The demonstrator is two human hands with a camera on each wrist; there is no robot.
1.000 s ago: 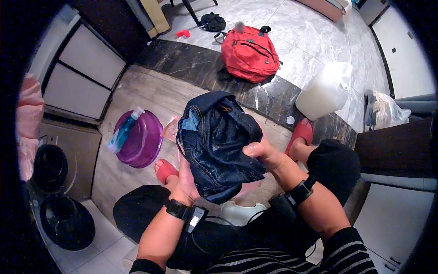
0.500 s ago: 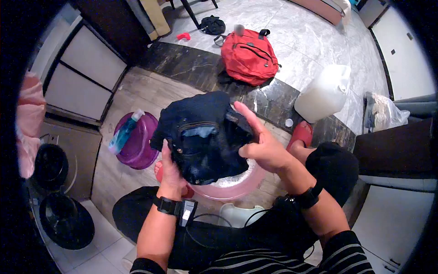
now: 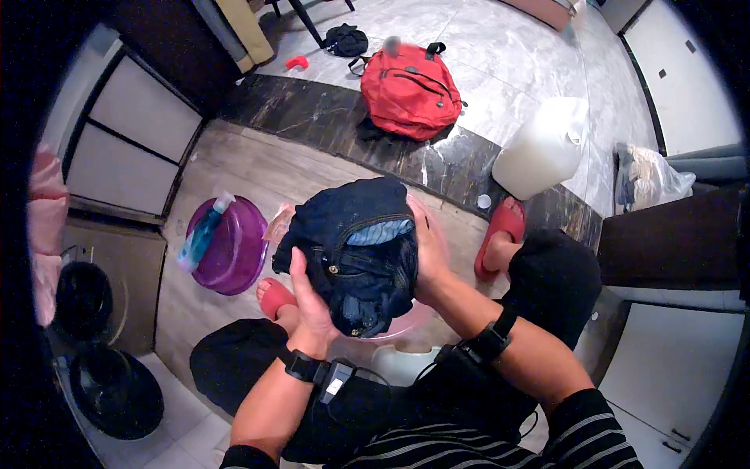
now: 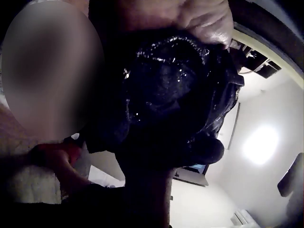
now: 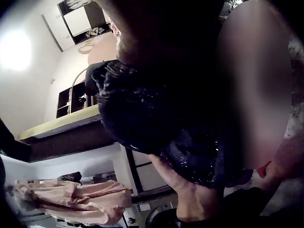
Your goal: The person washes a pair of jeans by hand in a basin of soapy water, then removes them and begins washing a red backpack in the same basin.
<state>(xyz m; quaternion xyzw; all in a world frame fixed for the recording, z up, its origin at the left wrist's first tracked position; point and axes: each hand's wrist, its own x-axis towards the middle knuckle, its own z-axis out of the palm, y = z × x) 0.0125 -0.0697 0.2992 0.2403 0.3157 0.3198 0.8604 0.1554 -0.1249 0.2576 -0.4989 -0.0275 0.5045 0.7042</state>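
A wet dark denim garment is bunched up between both hands in the head view, with a metal button and a light blue striped lining showing. The left hand grips its lower left side, thumb on the near face and fingers hidden under the cloth. On the opposite side, the right hand holds the edge, its fingers partly hidden behind the denim. Wet folds of the garment glisten in the left wrist view. Below the bundle, a pink basin shows only at its rim and side.
To the left stands a purple basin with a bottle of blue liquid lying across it. Slippered feet flank the pink basin. Beyond are a red backpack and a white plastic jug. A small pale stool is near the knees.
The hands have turned and regathered the denim, so the striped lining and button now face up. The right thumb has gone from the near face, and the suds seen half a second ago are covered.
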